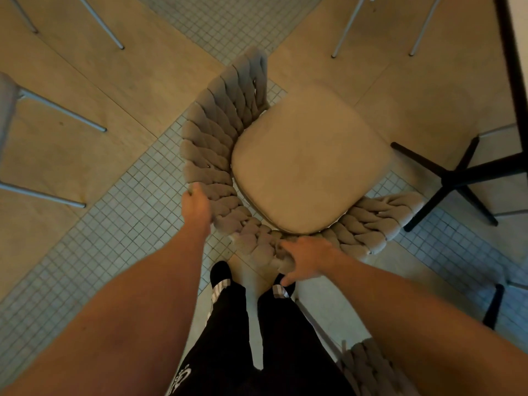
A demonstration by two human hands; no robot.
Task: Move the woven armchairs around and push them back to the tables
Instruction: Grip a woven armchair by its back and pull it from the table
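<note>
Beige woven-rope armchair with tan seat cushion [303, 158] sits on the tiled floor [120, 224], open front angled at the black cross-base counter [463, 178], near but not tucked in. Left hand [197, 207] fingers wrapped over the side rim, right hand [305, 261] fingers curled over the backrest: two-point hold, likely for steering.
</note>
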